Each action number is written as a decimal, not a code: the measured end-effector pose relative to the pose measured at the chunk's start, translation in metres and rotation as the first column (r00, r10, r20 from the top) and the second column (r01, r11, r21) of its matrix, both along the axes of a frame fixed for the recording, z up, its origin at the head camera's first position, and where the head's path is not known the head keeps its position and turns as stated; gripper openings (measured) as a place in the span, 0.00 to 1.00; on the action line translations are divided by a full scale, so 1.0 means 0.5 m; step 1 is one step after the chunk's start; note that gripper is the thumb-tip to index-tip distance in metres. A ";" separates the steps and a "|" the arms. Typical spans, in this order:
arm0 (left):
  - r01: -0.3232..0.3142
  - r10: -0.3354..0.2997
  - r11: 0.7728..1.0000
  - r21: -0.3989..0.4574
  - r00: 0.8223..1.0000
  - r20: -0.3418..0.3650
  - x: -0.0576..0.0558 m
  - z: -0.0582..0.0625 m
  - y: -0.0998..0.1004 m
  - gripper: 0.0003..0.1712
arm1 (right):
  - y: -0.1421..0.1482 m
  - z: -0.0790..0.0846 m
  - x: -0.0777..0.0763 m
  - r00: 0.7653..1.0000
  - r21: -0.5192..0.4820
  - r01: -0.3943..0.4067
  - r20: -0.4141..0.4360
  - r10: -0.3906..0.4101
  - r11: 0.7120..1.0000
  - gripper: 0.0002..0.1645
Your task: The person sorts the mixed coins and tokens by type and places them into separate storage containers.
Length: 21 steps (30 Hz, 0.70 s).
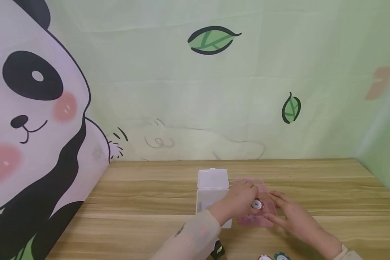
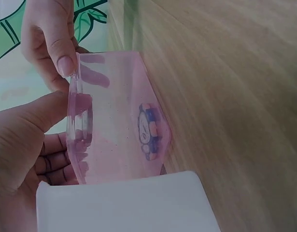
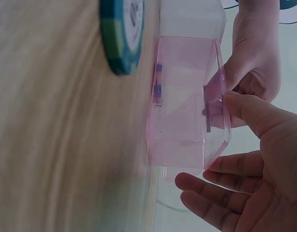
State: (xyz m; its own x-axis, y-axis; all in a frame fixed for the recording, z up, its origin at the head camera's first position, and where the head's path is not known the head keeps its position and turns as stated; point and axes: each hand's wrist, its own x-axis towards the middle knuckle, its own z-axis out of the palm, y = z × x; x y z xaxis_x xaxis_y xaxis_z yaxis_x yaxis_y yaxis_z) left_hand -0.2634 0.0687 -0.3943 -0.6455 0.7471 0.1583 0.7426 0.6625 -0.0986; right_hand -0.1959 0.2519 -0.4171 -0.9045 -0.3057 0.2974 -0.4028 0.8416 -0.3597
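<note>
A see-through pink box [image 1: 269, 220] stands on the wooden table, its lid [image 1: 250, 179] tipped back. My left hand [image 1: 242, 198] reaches over its opening and pinches a red-and-white poker chip [image 1: 257, 204] marked 5. Through the pink wall in the right wrist view, that chip shows nearly edge-on. A blue-and-white poker chip [image 2: 147, 130] lies low inside the box. At the box's right end my right hand [image 1: 295, 218] grips it, thumb on the near rim and fingers round the far side.
A white box [image 1: 212, 178] with its lid raised stands just left of the pink one. Near the front edge lie a green poker chip [image 1: 282, 256], a white-and-red chip [image 1: 264, 257] and a small black-and-yellow object [image 1: 218, 250]. A printed cloth [image 1: 169, 90] hangs behind the table.
</note>
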 end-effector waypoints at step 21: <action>0.008 -0.006 0.999 -0.036 0.999 0.054 -0.004 0.003 0.002 0.18 | -0.004 -0.001 -0.002 1.000 0.019 0.016 0.006 -0.016 1.000 0.40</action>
